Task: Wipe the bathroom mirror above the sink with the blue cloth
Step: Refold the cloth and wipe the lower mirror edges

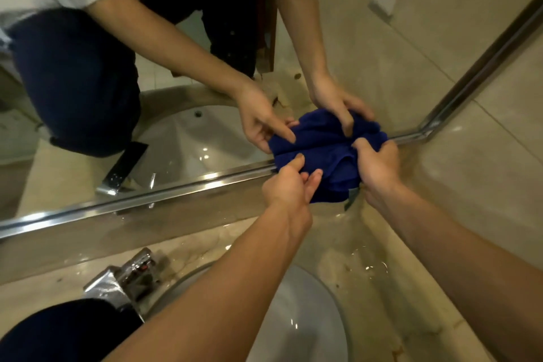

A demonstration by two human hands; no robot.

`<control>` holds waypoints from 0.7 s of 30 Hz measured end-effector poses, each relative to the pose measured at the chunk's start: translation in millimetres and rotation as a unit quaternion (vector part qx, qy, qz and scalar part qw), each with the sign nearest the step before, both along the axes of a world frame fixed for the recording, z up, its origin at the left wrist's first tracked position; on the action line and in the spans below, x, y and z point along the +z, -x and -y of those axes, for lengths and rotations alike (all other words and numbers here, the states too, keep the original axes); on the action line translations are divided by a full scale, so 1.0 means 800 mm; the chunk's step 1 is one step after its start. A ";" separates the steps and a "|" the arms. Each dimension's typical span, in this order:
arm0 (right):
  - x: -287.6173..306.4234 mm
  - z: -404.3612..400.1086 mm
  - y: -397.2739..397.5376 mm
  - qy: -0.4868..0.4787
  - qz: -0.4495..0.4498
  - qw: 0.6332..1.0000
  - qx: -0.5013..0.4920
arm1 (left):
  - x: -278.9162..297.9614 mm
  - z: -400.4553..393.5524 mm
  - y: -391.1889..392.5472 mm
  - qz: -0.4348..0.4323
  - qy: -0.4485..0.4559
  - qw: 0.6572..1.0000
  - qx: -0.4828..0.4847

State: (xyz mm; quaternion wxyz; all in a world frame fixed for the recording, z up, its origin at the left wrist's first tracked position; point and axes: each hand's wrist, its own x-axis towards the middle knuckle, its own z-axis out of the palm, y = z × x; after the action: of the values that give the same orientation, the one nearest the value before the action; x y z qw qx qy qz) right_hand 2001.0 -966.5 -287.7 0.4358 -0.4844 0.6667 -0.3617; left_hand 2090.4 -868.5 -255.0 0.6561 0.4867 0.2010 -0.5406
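we have the blue cloth (329, 173) bunched between both hands at the lower right corner of the mirror (88, 97), pressed against the glass just above its metal frame (176, 188). our left hand (289, 185) pinches the cloth's near edge with thumb and curled fingers; our right hand (377, 167) has its fingers closed round the cloth's right side. neither hand is open.

what could go wrong, as we judge it: the cloth is wadded into a lump, so little of it meets the glass and a pass may leave streaks. the countertop (367, 273) looks wet, and a trailing corner could drag through that water and smear it back onto the mirror. leaning in over the sink (308, 317), a forearm might knock the chrome faucet (129, 276).

we can read no brand, label or writing anywhere; the print on the reflected shirt is too cropped to make out.
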 end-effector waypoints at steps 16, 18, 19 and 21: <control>0.010 -0.139 -0.148 -0.062 0.009 0.997 0.037 | 0.012 -0.137 -0.131 0.010 -0.019 0.995 0.094; 0.021 -0.149 -0.156 -0.096 0.043 0.994 0.040 | 0.020 -0.145 -0.143 -0.002 -0.030 0.994 0.108; 0.028 -0.154 -0.161 -0.106 0.054 0.992 0.043 | 0.024 -0.150 -0.150 -0.007 -0.032 0.993 0.113; 0.043 -0.163 -0.170 -0.111 0.067 0.990 0.050 | 0.035 -0.163 -0.163 -0.015 -0.022 0.992 0.119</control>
State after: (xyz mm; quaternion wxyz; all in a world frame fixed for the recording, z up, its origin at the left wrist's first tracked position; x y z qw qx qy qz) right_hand 2136.7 -836.2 -253.4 0.5479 -0.4408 0.6469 -0.2950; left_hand 2220.7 -738.1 -227.0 0.7020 0.4651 0.2794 -0.4612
